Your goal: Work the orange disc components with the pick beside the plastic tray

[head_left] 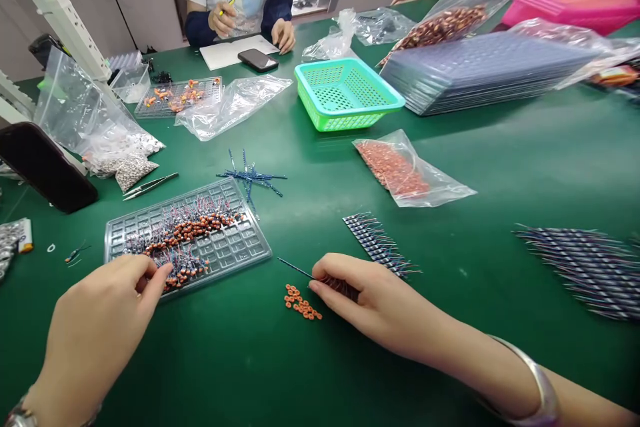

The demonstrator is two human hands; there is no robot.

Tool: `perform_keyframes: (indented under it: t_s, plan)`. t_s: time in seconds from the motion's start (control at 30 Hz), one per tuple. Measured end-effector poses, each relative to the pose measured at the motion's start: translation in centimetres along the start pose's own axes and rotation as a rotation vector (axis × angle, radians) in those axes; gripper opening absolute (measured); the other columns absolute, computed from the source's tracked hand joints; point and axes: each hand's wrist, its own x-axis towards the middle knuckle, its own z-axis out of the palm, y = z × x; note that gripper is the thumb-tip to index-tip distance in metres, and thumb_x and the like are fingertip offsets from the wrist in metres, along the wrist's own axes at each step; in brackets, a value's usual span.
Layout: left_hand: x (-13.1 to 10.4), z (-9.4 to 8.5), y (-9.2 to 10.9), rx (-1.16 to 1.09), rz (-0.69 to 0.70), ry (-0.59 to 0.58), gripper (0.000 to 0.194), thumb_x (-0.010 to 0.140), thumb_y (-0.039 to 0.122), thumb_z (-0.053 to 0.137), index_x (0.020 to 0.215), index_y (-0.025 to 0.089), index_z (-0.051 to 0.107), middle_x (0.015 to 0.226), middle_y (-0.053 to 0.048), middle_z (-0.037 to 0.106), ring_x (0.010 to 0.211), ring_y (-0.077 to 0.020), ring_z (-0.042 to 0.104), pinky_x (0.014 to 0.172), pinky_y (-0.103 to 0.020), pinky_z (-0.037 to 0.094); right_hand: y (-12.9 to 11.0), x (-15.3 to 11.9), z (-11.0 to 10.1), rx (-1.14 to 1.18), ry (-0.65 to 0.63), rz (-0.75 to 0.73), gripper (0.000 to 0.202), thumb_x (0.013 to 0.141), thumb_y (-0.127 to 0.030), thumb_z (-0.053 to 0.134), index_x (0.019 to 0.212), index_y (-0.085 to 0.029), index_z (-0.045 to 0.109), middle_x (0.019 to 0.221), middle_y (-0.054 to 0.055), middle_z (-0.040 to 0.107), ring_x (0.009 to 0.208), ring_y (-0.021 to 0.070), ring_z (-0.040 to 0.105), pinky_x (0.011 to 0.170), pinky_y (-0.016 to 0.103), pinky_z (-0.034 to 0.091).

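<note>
Our right grip [367, 293] and our left grip [103, 310] lie nearest, both low over the green tabletop [280, 380], which spreads out between and beyond them. Far past our right grip, a stack of clear trays [480, 73] fills the back right. Just beyond our left grip we have a single clear tray [245, 240], and left of that stack, well beyond both hands, sits a green basket [350, 121]. Far to the right of our right grip we see a large bundle of dark strips [595, 273]. Straight beyond that grip lies a clear bag of reddish pieces [395, 170], and closer, just past our knuckles, a smaller bundle [377, 243]. Loose blue strips [255, 177] cross one another past the tray's far edge, and tweezers [150, 187] rest beyond our left grip, behind the tray. Orange-ringed wired parts [200, 227] crowd the tray; our left thumb and finger come together over its near edge, and we cannot tell whether they hold anything. Our right thumb and forefinger pinch a thin dark strand [295, 269], its free end pointing left and away. Little orange rings [303, 303] lie just left of our right fingertips.
</note>
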Motion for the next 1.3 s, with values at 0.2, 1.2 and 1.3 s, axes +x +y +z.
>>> perform_keyframes:
  t_s: [0.2, 1.2, 1.3]
  plan:
    - [-0.2, 0.3, 0.9, -0.049, 0.070, 0.146, 0.038, 0.095, 0.045, 0.042, 0.065, 0.022, 0.051, 0.061, 0.004, 0.053, 0.055, -0.0124, 0.049, 0.052, -0.027, 0.028, -0.2, 0.3, 0.5, 0.056, 0.004, -0.056, 0.021, 0.090, -0.018, 0.044, 0.070, -0.023, 0.045, 0.065, -0.001, 0.053, 0.057, 0.0153, 0.049, 0.052, 0.025, 0.040]
    - [-0.7, 1.0, 1.1, -0.101, 0.170, 0.207, 0.035, 0.096, 0.042, 0.042, 0.069, 0.023, 0.053, 0.065, 0.003, 0.055, 0.058, -0.0139, 0.051, 0.054, -0.031, 0.029, -0.2, 0.3, 1.2, 0.016, 0.018, -0.059, 0.021, 0.091, -0.018, 0.044, 0.070, -0.023, 0.045, 0.063, -0.003, 0.050, 0.055, 0.0131, 0.045, 0.050, 0.023, 0.037]
    - [-0.7, 0.9, 1.1, -0.101, 0.172, 0.198, 0.035, 0.096, 0.042, 0.042, 0.069, 0.023, 0.053, 0.065, 0.003, 0.055, 0.058, -0.0140, 0.052, 0.054, -0.030, 0.029, -0.2, 0.5, 1.3, 0.008, 0.032, -0.064, 0.021, 0.091, -0.019, 0.046, 0.070, -0.023, 0.046, 0.063, -0.002, 0.051, 0.054, 0.0130, 0.046, 0.050, 0.023, 0.037]
